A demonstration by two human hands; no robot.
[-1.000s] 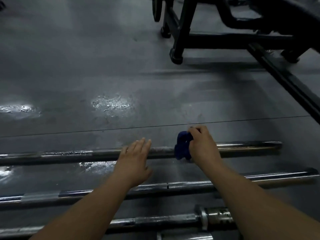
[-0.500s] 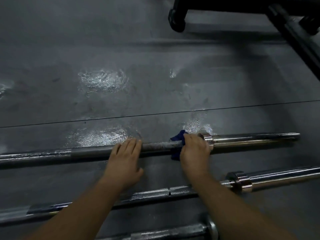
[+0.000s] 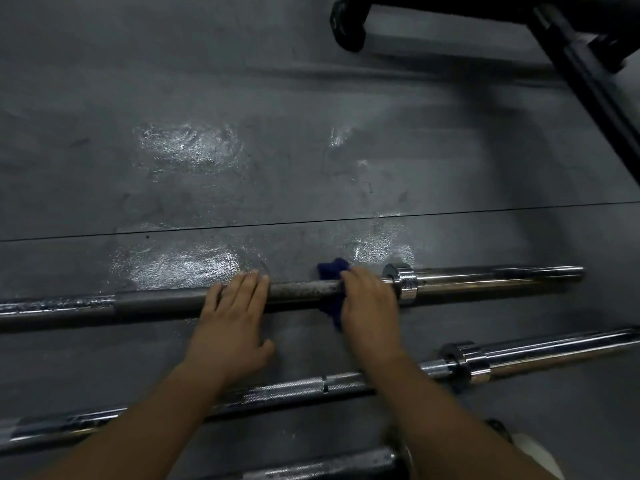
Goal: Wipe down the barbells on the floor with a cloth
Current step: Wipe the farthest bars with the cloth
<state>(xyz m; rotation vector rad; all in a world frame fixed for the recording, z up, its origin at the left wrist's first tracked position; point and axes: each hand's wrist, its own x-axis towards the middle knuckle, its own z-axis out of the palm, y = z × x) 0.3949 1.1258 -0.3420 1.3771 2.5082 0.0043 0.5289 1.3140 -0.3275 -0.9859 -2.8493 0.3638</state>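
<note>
Three steel barbells lie side by side on the grey floor. On the far barbell, my left hand rests flat with straight fingers laid over the shaft. My right hand grips a dark blue cloth wrapped around the same shaft, just left of the chrome collar. Most of the cloth is hidden under that hand. The middle barbell passes under both forearms, and the near barbell shows at the bottom edge.
A black machine frame with a rounded foot stands at the top right. Shiny wet patches mark the floor beyond the bars. A seam line crosses the floor.
My right hand and the cloth have slid right along the far barbell, up to its collar. The view has tilted down and shifted right. My left hand stays flat on the shaft.
</note>
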